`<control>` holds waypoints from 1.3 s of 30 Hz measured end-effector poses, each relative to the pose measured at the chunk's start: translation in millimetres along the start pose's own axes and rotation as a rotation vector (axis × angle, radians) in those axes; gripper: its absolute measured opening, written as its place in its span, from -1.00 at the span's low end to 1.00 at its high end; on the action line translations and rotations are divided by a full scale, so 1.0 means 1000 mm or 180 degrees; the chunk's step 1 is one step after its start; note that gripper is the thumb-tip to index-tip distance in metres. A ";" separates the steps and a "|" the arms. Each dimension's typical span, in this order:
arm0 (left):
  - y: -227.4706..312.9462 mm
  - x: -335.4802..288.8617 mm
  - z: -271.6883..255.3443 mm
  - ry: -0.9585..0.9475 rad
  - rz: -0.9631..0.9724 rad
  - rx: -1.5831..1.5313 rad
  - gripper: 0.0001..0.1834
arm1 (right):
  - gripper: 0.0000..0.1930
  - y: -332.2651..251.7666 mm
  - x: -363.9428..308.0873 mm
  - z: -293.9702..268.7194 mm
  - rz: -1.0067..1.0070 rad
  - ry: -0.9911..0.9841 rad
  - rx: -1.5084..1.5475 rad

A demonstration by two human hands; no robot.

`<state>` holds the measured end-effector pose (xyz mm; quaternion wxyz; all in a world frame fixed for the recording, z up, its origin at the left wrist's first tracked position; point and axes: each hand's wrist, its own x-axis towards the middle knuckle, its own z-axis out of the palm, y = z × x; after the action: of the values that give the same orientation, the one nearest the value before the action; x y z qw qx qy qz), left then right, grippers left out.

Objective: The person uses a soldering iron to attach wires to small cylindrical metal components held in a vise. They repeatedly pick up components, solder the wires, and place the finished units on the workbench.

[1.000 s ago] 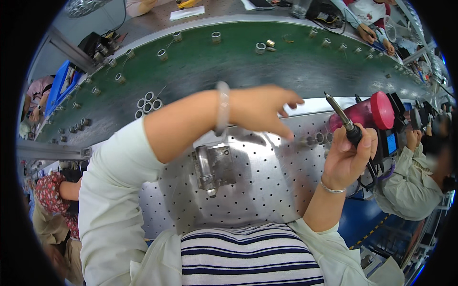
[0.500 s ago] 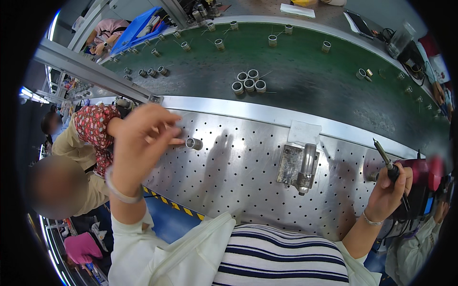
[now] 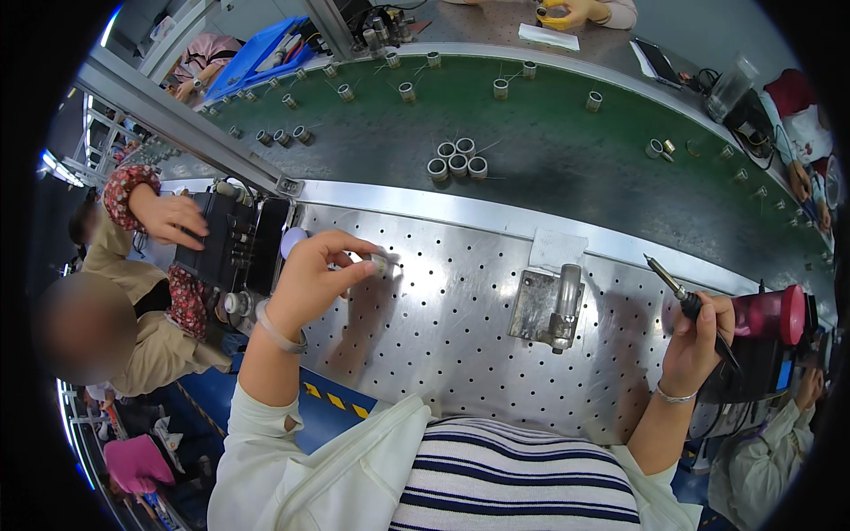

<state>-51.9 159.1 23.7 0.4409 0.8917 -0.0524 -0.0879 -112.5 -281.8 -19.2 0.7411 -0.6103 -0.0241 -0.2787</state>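
My left hand (image 3: 320, 273) reaches over the perforated metal table, thumb and forefinger closed on a small metal cylinder (image 3: 382, 263) that is slightly blurred. In my right hand (image 3: 696, 343) is a soldering iron (image 3: 680, 294), held like a pen with its tip pointing up and to the left. Between the hands sits a metal fixture (image 3: 537, 305), a flat plate with a shiny upright-lying rod (image 3: 567, 296) along its right side. A folded white tissue (image 3: 559, 250) lies just beyond it.
Past the table's metal rail runs a green conveyor belt (image 3: 354, 168) with several metal cylinders, five-like cluster (image 3: 457, 165) among them. A pink-red container (image 3: 779, 314) stands by my right hand. At left, a co-worker's hand (image 3: 173, 219) rests near a black device (image 3: 221, 239); another person's yellow-gloved hands (image 3: 571, 11) work opposite.
My left hand has come down and right onto the small cylinder, which has shifted slightly right. My right hand with the soldering iron has moved left. The co-worker's hand has drawn back left.
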 end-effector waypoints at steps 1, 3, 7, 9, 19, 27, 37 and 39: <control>0.015 -0.001 0.000 -0.0257 -0.0317 -0.0781 -0.79 | -0.86 0.001 0.000 0.000 0.0022 -0.0009 0.0002; 0.037 -0.002 0.002 -0.0704 -0.0618 -0.1740 -0.80 | -0.87 0.001 -0.001 0.001 0.0076 -0.0045 0.0017; 0.069 -0.003 0.009 -0.1191 -0.0651 -0.2137 -0.79 | -0.87 0.003 -0.002 -0.001 0.0139 -0.0055 0.0016; 0.077 -0.001 0.013 -0.1266 -0.0725 -0.2089 -0.81 | -0.88 0.004 -0.002 0.000 0.0161 -0.0004 0.0035; 0.111 0.005 0.022 -0.1861 -0.0773 -0.2150 -0.87 | -0.88 0.010 -0.001 -0.004 0.0207 -0.0139 0.0043; 0.126 0.002 0.027 -0.2049 -0.0672 -0.2039 -0.87 | -0.88 0.010 -0.001 -0.006 0.0188 -0.0154 0.0062; 0.148 -0.006 0.022 -0.2231 -0.0598 -0.1948 -0.81 | -0.92 0.006 -0.006 -0.001 0.0201 -0.0107 0.0065; 0.162 -0.001 0.025 -0.2249 -0.0425 -0.1689 -0.80 | -0.93 0.004 -0.008 0.001 0.0148 0.0089 0.0021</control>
<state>-60.6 42.0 137.5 0.6027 0.6644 -0.1178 -0.4259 -117.3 -277.2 -25.7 0.7496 -0.6043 -0.0004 -0.2699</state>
